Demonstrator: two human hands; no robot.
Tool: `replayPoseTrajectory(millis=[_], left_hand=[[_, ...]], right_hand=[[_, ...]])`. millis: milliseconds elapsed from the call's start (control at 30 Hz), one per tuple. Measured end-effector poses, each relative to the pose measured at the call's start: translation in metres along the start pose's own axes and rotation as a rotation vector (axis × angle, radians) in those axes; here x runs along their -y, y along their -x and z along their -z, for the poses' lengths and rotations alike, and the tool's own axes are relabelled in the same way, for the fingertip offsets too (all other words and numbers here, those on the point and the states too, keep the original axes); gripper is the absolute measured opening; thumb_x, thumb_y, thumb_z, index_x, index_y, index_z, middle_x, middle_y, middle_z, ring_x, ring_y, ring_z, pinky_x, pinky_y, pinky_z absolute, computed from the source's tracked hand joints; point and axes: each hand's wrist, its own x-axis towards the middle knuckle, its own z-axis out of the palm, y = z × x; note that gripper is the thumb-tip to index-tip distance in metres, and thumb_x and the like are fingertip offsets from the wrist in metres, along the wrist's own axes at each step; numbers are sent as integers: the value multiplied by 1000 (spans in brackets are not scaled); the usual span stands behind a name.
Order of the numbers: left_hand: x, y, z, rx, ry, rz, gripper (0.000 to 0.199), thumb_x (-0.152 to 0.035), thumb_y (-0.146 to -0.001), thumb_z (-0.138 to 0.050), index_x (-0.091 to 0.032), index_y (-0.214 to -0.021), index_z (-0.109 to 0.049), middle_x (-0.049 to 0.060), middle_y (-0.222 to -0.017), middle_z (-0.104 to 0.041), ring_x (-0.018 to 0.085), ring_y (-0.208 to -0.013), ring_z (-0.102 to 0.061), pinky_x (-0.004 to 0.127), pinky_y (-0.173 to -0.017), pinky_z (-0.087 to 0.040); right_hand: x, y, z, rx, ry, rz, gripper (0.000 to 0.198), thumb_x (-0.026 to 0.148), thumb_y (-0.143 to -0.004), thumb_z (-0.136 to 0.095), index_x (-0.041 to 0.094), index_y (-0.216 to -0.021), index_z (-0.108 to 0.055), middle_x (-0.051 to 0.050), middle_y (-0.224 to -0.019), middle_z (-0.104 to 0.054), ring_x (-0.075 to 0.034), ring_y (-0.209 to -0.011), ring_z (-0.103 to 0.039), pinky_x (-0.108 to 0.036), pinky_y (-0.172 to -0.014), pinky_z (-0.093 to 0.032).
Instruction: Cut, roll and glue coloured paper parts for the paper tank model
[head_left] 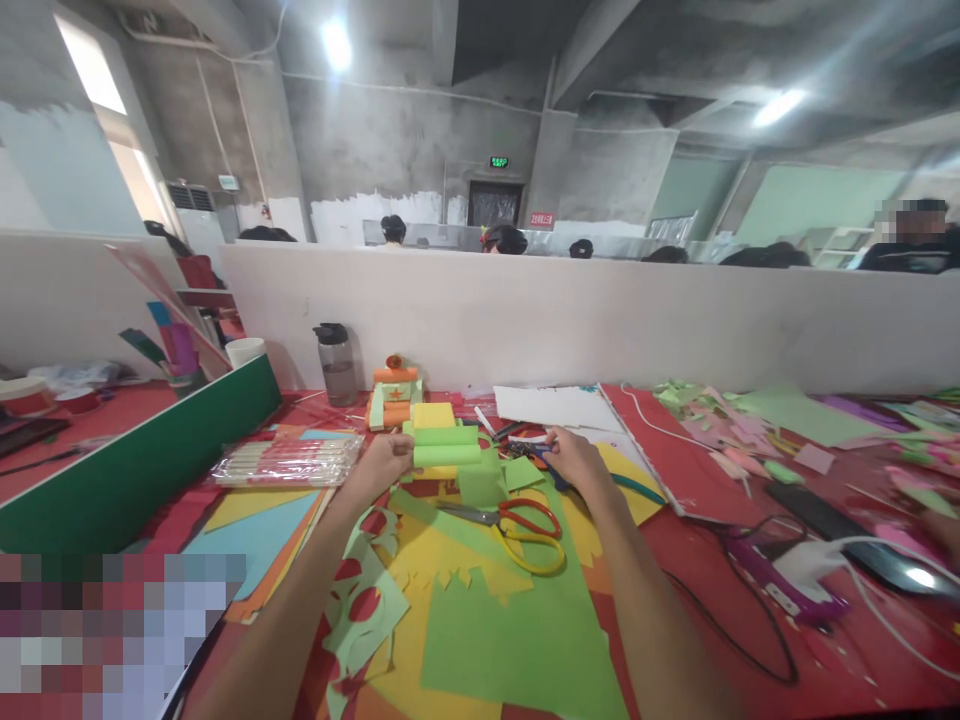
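Observation:
My left hand is closed at the left end of a light green paper piece with rolled edges. That piece is by a yellow paper block. My right hand is further right, its fingertips pinched together above a cluster of small dark and blue items; what it holds, if anything, I cannot make out. Between my forearms lie scissors with red and yellow handles, blades pointing left. They rest on green paper sheets and yellow paper. Behind stands an orange and green paper model with a star.
A water bottle stands by the white partition. Wrapped sticks lie left, beside a green divider. Cut-out paper scraps lie near my left forearm. A purple power strip with cables is right. People sit beyond the partition.

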Motion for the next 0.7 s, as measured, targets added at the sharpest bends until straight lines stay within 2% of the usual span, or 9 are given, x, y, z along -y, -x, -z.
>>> replayPoseTrajectory(millis=[133,300,533,700], left_hand=[[-1,0,-1,5,-33,-23,26,-29,-64,-71,-14,-85,-76,4,-73,-74,16,-62,-65,23,-58,-48],[3,-1,0,-13,-34,-26,24,-26,-65,-68,-13,-84,-76,3,-66,-72,14,-55,-61,22,-53,-45],[6,-2,3,-10,8,-30,30,-31,-68,-70,-14,-93,-76,5,-82,-76,18,-70,-69,23,-59,-50],[-5,3,2,-22,-12,-32,30,-31,-67,-69,-14,-91,-77,6,-80,-77,18,-66,-68,22,-56,-48]], right_hand=[[5,2,-2,42,96,-6,18,15,-79,-63,23,-95,-62,-5,-92,-72,-23,-86,-66,-26,-63,-32],[1,8,12,55,163,-76,22,14,-82,-52,25,-97,-64,-8,-94,-72,-25,-85,-66,-28,-61,-32],[2,15,21,119,206,-98,21,19,-78,-55,27,-94,-66,-6,-96,-72,-26,-88,-67,-28,-62,-35],[5,17,24,147,221,-111,20,21,-77,-57,27,-94,-66,-6,-94,-73,-25,-87,-68,-28,-63,-37]])
